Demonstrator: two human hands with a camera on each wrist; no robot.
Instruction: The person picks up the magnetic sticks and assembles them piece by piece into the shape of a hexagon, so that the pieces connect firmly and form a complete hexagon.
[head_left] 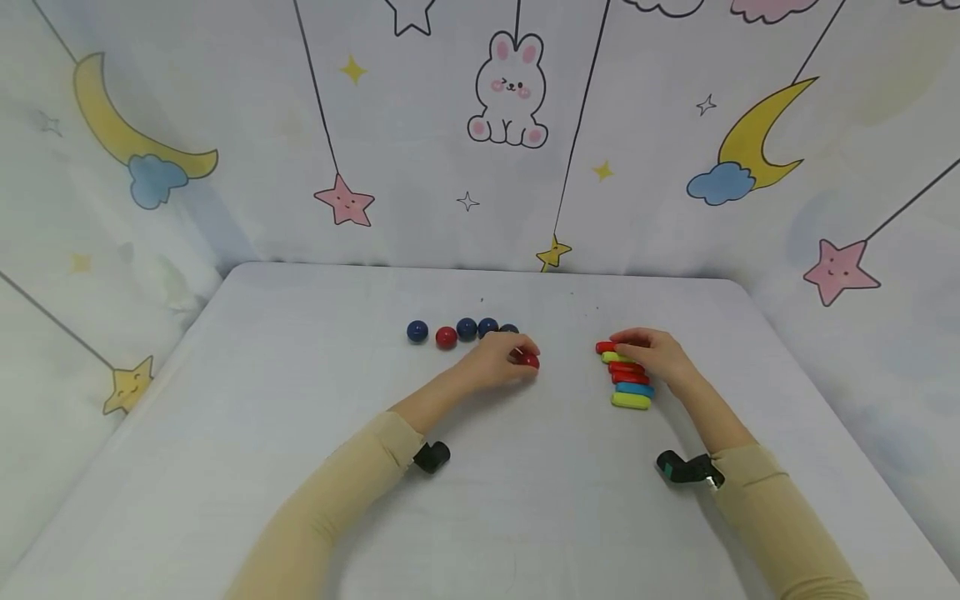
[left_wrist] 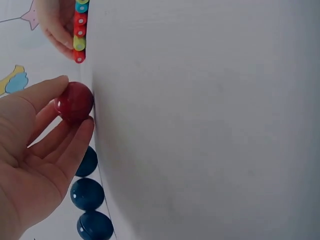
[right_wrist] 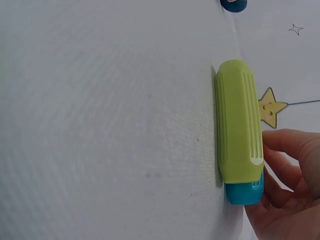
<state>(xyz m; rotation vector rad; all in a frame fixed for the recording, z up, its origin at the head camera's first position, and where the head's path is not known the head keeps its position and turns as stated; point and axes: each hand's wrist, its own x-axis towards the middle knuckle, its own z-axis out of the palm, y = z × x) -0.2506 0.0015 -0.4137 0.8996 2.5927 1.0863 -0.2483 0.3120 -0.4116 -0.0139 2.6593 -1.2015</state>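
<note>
My left hand [head_left: 497, 360] pinches a glossy red ball [left_wrist: 75, 101] between thumb and fingertips, close over the white table. Just behind that hand, dark blue balls [head_left: 467, 328] and another red ball [head_left: 446, 337] stand in a loose row; the hand partly covers the nearest ones. On the right, short ribbed plastic sticks with tapered ends lie side by side, several in red, yellow-green and blue. My right hand [head_left: 654, 353] has its thumb and fingers around the farthest red stick [head_left: 604, 347]. A yellow-green stick [right_wrist: 239, 122] forms the near end, beside a blue stick [right_wrist: 244, 193].
The white table [head_left: 540, 500] ends at a back edge against a cloth printed with a rabbit, moons and stars. A dark wrist camera [head_left: 432, 457] sits at the left cuff, another wrist camera [head_left: 686, 467] at the right.
</note>
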